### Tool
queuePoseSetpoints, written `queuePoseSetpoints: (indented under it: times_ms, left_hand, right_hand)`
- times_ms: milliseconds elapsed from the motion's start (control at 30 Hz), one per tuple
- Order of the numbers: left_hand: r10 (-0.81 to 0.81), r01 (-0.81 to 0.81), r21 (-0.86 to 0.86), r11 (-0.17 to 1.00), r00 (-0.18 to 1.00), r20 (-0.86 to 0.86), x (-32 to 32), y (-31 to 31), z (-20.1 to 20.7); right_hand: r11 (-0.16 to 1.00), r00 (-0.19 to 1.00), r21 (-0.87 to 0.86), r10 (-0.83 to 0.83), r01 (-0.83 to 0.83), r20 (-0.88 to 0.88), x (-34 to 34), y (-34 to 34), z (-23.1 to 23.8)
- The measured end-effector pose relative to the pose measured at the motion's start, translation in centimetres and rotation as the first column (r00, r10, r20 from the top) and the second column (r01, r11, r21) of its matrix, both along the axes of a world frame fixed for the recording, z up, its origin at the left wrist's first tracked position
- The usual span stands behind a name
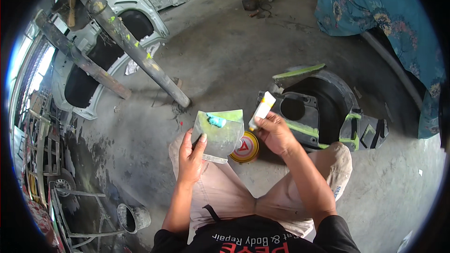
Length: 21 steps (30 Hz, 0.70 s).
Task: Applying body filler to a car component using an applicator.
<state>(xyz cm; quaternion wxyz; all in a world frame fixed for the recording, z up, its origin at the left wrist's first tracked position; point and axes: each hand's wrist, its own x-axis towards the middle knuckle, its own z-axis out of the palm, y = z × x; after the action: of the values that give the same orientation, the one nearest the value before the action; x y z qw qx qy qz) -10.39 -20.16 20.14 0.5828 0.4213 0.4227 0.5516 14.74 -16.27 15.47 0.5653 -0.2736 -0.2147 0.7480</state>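
My left hand [191,157] grips the left edge of a thin greyish board [218,143], thumb on top. A dab of turquoise paste [216,121] lies near its far edge, where the board has a yellow-green smear. To the right, my right hand [277,135] pinches a white and yellow squeeze tube [265,105], its yellow end pointing down toward the board but apart from it. Partly hidden behind the board, a round yellow-rimmed tin [245,151] with a red emblem stands between my knees.
A black plastic car part [337,133] with green patches lies on the floor at right. Pale car panels [159,21] and steel posts [145,63] stand at left. Nearer are a metal frame [89,235] and a bucket [140,218]. A blue floral cloth [361,9] hangs at far right.
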Motion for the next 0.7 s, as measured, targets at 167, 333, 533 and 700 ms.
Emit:
queuePoseSetpoints:
  times_ms: [167, 333, 533, 700]
  left_hand:
    - [-0.141, 0.147, 0.014, 0.989, 0.969, -0.203, 1.3, -0.8, -0.3]
    - [-0.247, 0.251, -0.016, 0.968, 0.94, -0.235, 2.4, -1.2, -0.5]
    - [-0.287, 0.291, -0.024, 0.956, 0.923, -0.255, 3.5, -1.9, -0.5]
    - [-0.327, 0.322, -0.061, 0.945, 0.913, -0.244, 3.9, -2.1, 0.0]
  right_hand:
    - [0.989, 0.98, 0.123, -0.099, 0.079, 0.172, 3.2, -1.5, 3.0]
    - [0.981, 0.972, 0.186, -0.098, 0.058, 0.215, 3.3, -2.2, 4.1]
    - [0.987, 0.92, 0.162, -0.053, -0.011, 0.388, 3.3, -2.7, 4.2]
    - [0.989, 0.915, 0.147, -0.067, 0.008, 0.397, 3.2, -2.9, 4.1]
